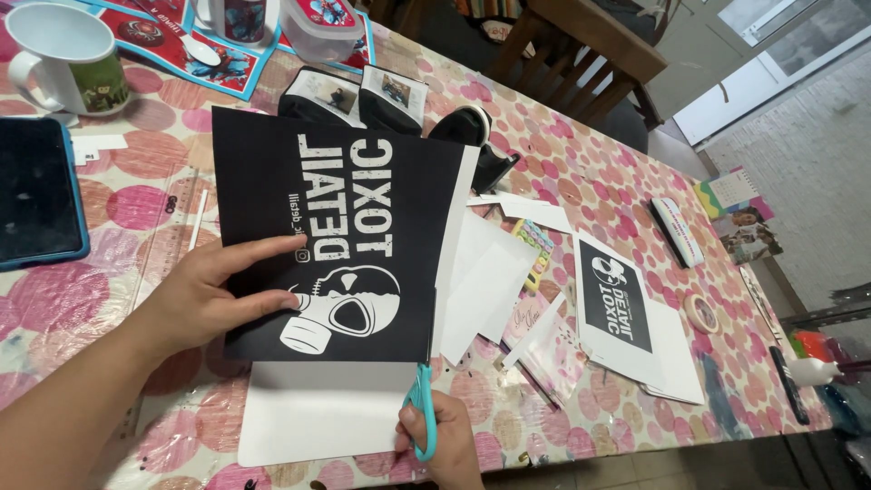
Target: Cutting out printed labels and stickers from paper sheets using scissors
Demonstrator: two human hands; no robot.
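Observation:
My left hand (204, 295) grips the left edge of a large black printed sheet (354, 209) with white lettering and a gas-mask skull picture, holding it up over the table. My right hand (445, 445) holds teal-handled scissors (420, 408) whose blades meet the sheet's lower right corner, along its white right margin. A blank white sheet (318, 413) lies flat beneath the black one.
White paper offcuts (490, 272) lie to the right, then a smaller black-and-white print (626, 313), a tape roll (701, 312) and a stapler (679, 231). A tablet (36, 191) and a white mug (63, 59) sit at the left. Black boxes (363, 100) stand behind. The tablecloth (581, 172) has pink dots.

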